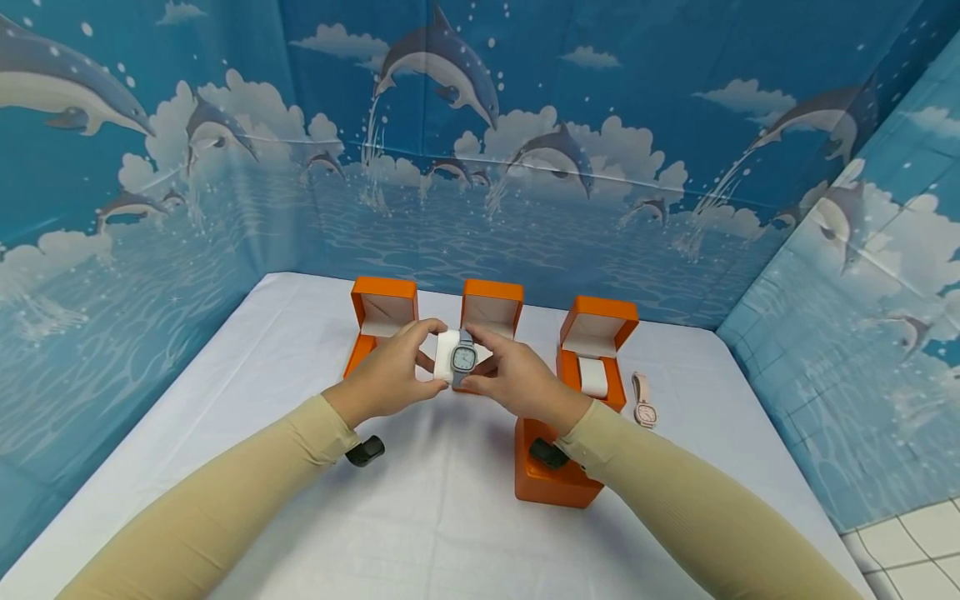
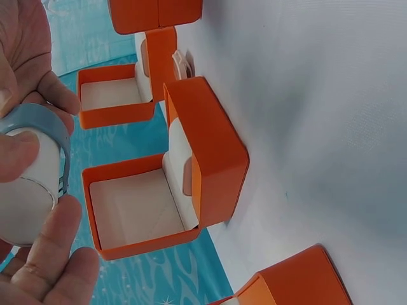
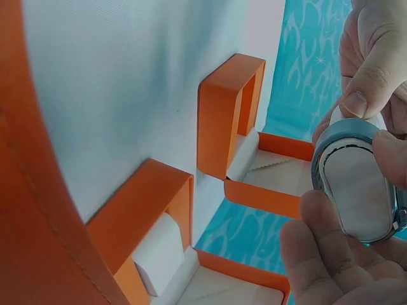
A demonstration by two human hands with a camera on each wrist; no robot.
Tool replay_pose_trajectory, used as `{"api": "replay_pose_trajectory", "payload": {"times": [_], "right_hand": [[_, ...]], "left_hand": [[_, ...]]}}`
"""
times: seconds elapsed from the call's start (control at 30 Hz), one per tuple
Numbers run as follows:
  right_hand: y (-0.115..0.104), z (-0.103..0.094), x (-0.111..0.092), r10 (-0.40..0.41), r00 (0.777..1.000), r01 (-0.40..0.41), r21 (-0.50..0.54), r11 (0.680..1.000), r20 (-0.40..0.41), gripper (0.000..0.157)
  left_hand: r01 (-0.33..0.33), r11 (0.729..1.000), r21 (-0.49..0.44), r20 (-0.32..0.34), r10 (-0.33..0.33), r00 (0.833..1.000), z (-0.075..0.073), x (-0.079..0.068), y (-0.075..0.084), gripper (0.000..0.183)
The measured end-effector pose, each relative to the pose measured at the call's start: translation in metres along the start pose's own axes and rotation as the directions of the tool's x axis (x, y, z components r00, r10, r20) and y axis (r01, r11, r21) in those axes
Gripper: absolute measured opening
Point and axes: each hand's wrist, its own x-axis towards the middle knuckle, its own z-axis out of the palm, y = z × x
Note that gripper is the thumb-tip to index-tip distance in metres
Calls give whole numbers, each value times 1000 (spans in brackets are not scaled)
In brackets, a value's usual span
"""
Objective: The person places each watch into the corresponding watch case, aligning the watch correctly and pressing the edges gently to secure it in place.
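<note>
A wristwatch point(image 1: 463, 357) with a grey-blue strap and squarish face is looped around a white watch cushion point(image 1: 446, 354), raised above the table between the hands. My left hand point(image 1: 390, 371) grips the cushion's left end between thumb and fingers. My right hand point(image 1: 517, 375) pinches the watch from the other side, thumb below and index finger above. In the left wrist view the strap point(image 2: 44, 117) curves over the cushion point(image 2: 25, 203). Behind the hands stands an open orange box point(image 1: 492, 304), its lower part largely hidden.
On the left is another open orange box point(image 1: 384, 300). The right one point(image 1: 597, 333) holds a white cushion point(image 1: 592, 377), with a pink watch point(image 1: 643, 404) lying beside it. An orange box point(image 1: 555, 483) sits near the right wrist. White cloth covers the table point(image 1: 420, 517); a dolphin curtain point(image 1: 450, 217) hangs behind.
</note>
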Motion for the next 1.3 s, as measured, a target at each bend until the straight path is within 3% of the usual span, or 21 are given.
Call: {"api": "replay_pose_trajectory", "payload": {"times": [0.67, 1.07, 1.3], "right_hand": [[-1, 1, 0, 13, 1000, -13, -41, 999, 6, 88], [-1, 2, 0, 22, 1000, -22, -38, 999, 16, 90], [-1, 2, 0, 20, 999, -16, -92, 996, 35, 89]], "left_hand": [[36, 999, 8, 21, -36, 999, -2, 0, 1, 77], [22, 999, 30, 24, -23, 999, -3, 0, -1, 78], [29, 999, 40, 26, -30, 999, -3, 0, -3, 79]]}}
